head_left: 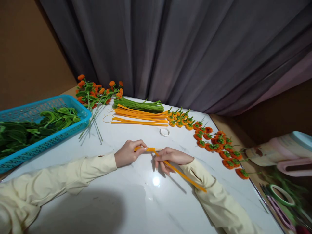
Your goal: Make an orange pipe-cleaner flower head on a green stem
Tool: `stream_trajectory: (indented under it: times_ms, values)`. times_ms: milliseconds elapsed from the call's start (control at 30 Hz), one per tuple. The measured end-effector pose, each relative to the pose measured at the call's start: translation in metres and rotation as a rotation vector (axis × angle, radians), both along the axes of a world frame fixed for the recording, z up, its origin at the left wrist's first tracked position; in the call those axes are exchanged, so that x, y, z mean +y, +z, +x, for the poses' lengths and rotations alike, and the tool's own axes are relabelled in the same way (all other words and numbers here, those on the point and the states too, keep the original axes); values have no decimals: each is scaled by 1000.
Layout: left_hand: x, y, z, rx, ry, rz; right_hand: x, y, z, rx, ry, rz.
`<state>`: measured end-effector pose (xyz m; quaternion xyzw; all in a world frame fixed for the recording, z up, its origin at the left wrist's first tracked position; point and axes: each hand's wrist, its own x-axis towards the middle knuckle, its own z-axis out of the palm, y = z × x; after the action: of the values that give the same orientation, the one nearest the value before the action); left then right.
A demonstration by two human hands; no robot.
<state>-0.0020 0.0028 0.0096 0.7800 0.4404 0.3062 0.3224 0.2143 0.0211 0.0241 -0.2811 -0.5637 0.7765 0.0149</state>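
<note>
My left hand (129, 152) pinches one end of a thin pale rod, where an orange pipe cleaner (150, 149) is wound in tight coils. My right hand (172, 158) is closed on the same pipe cleaner just past the coils, thumb and forefinger together and the other fingers loosely curled. The loose tail slants from this hand down to the right, across the sleeve. Both hands are above the white table (136, 198). Beyond them lie a white ring (164, 132) and a few straight orange pipe cleaners (138, 121).
A blue basket (48, 139) of green leaves stands at left, beside finished orange flowers (94, 91). Green pipe cleaners (138, 105) lie at the back. Yellow-orange flower heads (179, 123) and darker orange ones (218, 140) line the right, near a tumbler (280, 151), green tape (281, 195) and pink-handled scissors (280, 213).
</note>
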Motion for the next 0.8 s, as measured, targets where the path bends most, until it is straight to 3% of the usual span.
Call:
stream_trajectory:
  times_ms: [300,433,633,800]
  values:
    - [-1,-2,-4,8,-115,121,4,6,5,-64,8,-53]
    - [-2,-1,-5,-29,-233,84,7,5,9,-78,61,-66]
    - [3,4,-6,-108,-349,-133,3,5,11,-38,101,-30]
    - [5,7,-6,-262,-376,-495,0,4,10,2,57,-41]
